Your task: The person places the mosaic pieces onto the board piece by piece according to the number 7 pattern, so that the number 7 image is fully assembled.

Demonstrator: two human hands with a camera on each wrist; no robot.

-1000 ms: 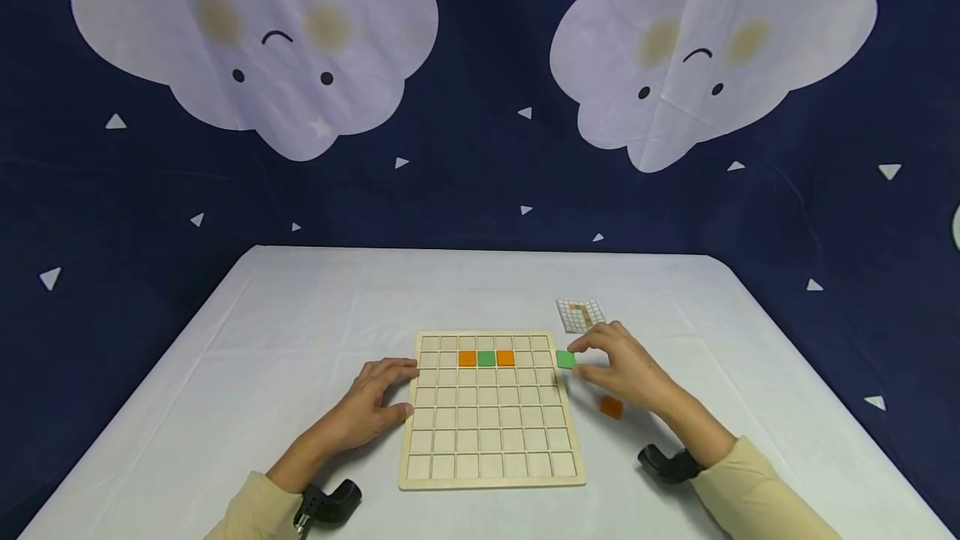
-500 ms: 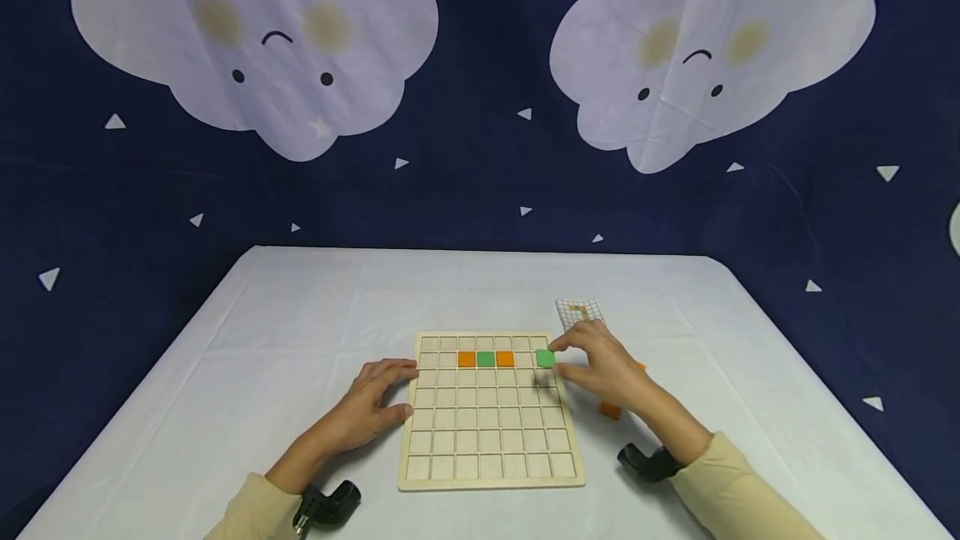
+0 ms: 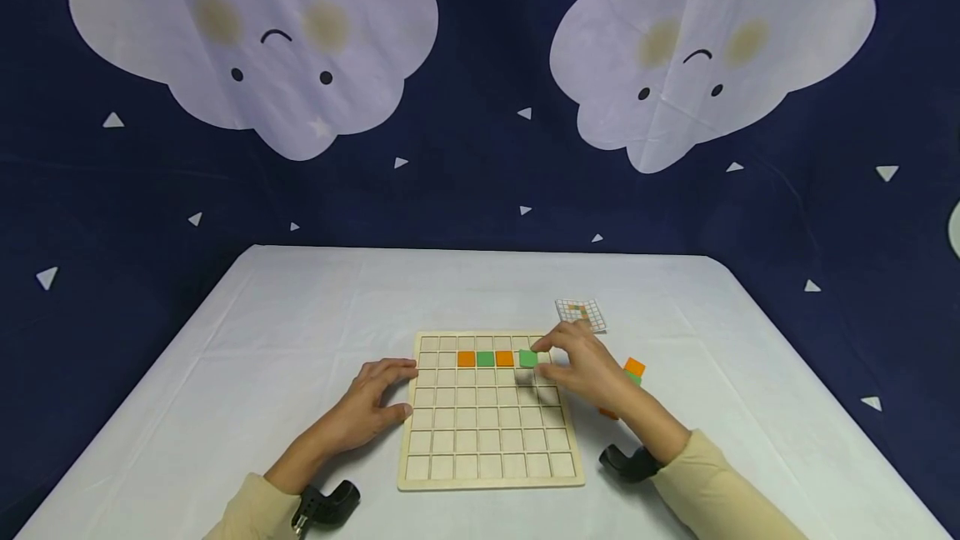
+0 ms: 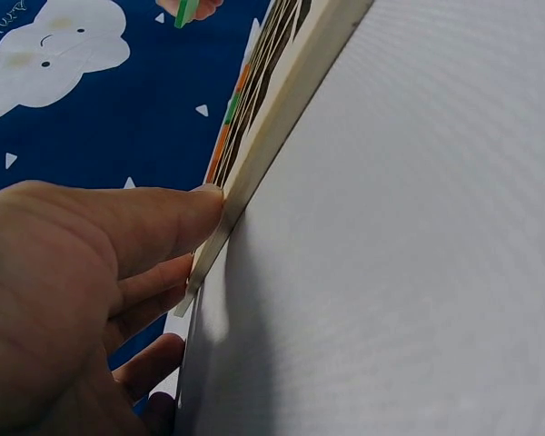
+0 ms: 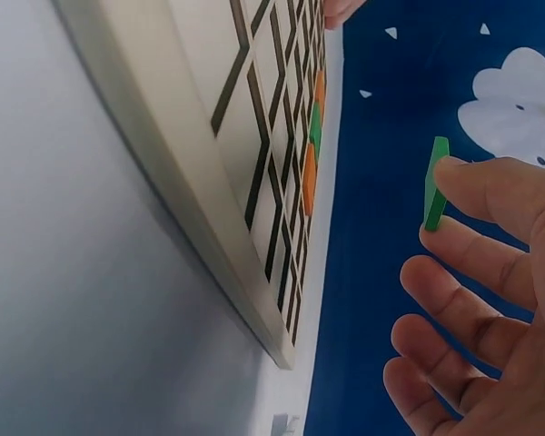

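A pale wooden grid board (image 3: 491,482) lies on the table. In its second row from the back, two orange tiles (image 3: 467,359) flank a green tile (image 3: 486,359). My right hand (image 3: 588,369) pinches another green tile (image 3: 528,359) by its edge between thumb and index finger. The right wrist view shows this held tile (image 5: 436,184) raised above the board, its other fingers loosely bent. In the head view it is just right of the nearer orange tile. My left hand (image 3: 367,402) rests against the board's left edge, thumb (image 4: 177,218) and fingers touching its rim.
A small printed grid card (image 3: 592,311) with coloured squares lies behind the board's right corner. Beside my right forearm are loose orange (image 3: 635,367) and green (image 3: 633,378) tiles, partly hidden by the arm. A patterned dark blue cloth (image 3: 480,190) hangs behind the white table (image 3: 225,373).
My right hand has moved left with the green tile, from beside the board's right edge to above its second row. Loose tiles behind the forearm have come into view. The left hand stays still.
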